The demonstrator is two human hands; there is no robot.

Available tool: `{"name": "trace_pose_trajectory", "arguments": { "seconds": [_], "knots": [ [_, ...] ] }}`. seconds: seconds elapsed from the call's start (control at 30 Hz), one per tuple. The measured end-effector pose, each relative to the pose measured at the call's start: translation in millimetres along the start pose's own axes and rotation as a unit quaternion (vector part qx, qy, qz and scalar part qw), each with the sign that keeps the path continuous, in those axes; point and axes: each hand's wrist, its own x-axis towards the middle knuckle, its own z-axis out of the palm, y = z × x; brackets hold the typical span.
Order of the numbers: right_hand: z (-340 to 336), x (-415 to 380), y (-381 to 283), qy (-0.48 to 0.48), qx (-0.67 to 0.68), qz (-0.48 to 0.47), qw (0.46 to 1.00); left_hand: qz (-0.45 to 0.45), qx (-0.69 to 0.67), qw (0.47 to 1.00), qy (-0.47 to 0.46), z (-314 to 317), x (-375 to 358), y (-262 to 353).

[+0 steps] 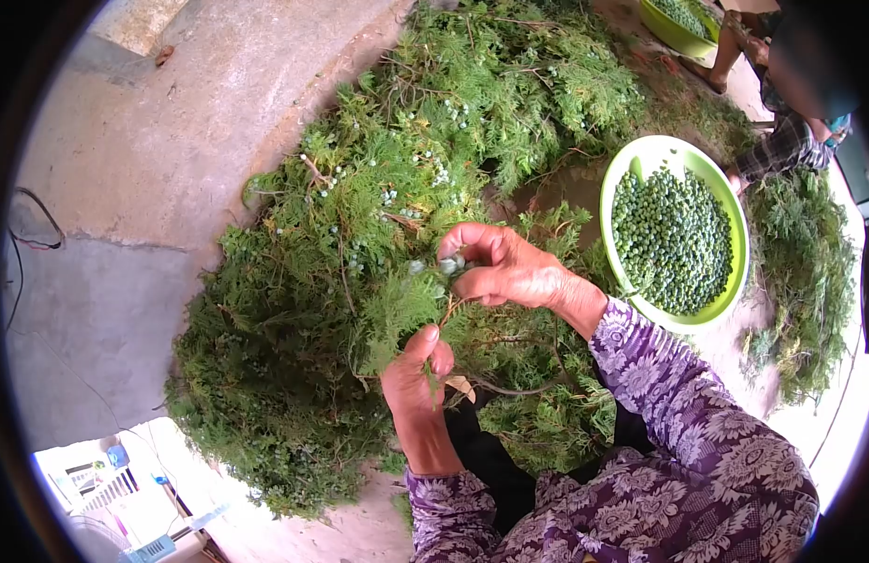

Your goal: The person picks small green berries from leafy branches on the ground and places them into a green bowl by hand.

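1. A sprig (401, 305) is held upright over the heap (284, 347), its stem pinched between the thumb and fingers of the left hand (417, 380).
2. Pale green berries (448, 266) at the sprig's side are enclosed between the curled thumb and forefinger of the right hand (514, 270), the gap there being narrow.
3. More berries are scattered among the heap's greenery, beyond both hands.
4. The basin (661, 153), set to the right of the right hand, is largely filled with picked berries.
5. Another person (772, 155) is seen beyond the basin, near a second basin (673, 38) also containing berries.
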Motion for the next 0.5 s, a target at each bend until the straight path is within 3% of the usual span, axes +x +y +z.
{"name": "trace_pose_trajectory", "arguments": {
  "seconds": [0.2,0.33,0.5],
  "knots": [
    [-7.9,6.4,3.9,-0.022,0.045,0.000,0.999,0.011,-0.009,1.000,0.009,-7.1,-1.7,2.5],
    [-15.9,14.7,11.8,-0.024,0.151,0.028,0.988,0.017,-0.018,1.000,0.004,-10.4,-1.4,2.4],
    [-4.8,11.1,9.0,-0.042,0.107,0.032,0.993,0.013,-0.013,1.000,0.002,-12.5,-1.6,4.9]
  ]
}}
